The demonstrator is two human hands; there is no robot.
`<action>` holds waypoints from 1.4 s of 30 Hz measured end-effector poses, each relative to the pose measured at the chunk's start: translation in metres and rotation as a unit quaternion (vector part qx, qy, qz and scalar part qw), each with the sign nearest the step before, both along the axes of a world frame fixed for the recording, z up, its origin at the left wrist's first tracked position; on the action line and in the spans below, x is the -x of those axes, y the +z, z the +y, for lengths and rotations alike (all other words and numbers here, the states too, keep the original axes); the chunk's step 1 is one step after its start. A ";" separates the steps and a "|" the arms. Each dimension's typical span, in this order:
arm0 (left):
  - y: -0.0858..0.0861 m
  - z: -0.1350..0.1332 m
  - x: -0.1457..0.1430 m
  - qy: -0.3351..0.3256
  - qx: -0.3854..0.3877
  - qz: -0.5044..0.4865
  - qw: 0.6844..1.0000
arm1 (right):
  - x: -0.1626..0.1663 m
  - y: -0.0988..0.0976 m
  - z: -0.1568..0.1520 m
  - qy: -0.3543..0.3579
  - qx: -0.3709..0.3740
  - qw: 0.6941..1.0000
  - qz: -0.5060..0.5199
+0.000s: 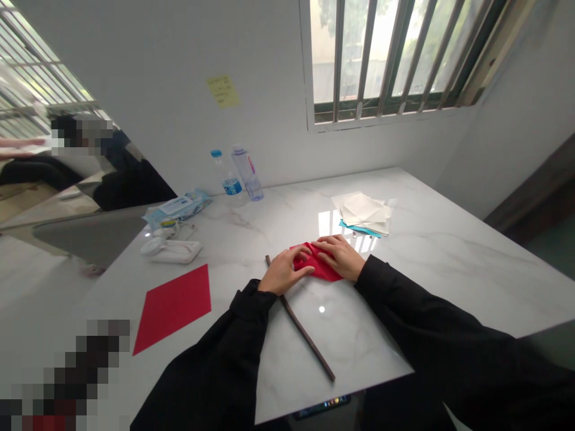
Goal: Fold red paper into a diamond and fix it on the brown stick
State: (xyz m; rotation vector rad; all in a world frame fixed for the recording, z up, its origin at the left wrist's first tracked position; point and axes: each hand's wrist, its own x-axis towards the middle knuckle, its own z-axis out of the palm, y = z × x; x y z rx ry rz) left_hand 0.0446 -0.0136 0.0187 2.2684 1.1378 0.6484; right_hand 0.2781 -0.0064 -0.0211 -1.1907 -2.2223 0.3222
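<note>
A folded red paper [324, 270] lies on the white marble table [440, 257]. My left hand [284, 270] presses on its left part with the fingers curled and the fingertips on the paper. My right hand [339, 256] lies flat on its right part, fingers stretched out toward the left. A thin dark stick [302, 323] runs diagonally across the table under my left wrist toward the front edge.
A flat red paper sheet [175, 305] lies to the left. A stack of white and teal papers [365, 214] sits behind my hands. Two water bottles [238, 175], a wipes pack [179, 208] and a white case [173, 250] stand at the back left. A mirror [54, 161] leans at the far left.
</note>
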 end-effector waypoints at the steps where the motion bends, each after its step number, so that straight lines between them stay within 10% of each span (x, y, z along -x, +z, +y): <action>1: 0.001 -0.001 -0.001 0.006 0.001 -0.009 1.000 | 0.001 -0.001 0.000 -0.004 -0.002 1.000 0.000; 42: -0.003 -0.001 -0.002 -0.050 -0.066 0.025 0.996 | -0.003 -0.001 0.004 -0.012 0.036 0.993 0.110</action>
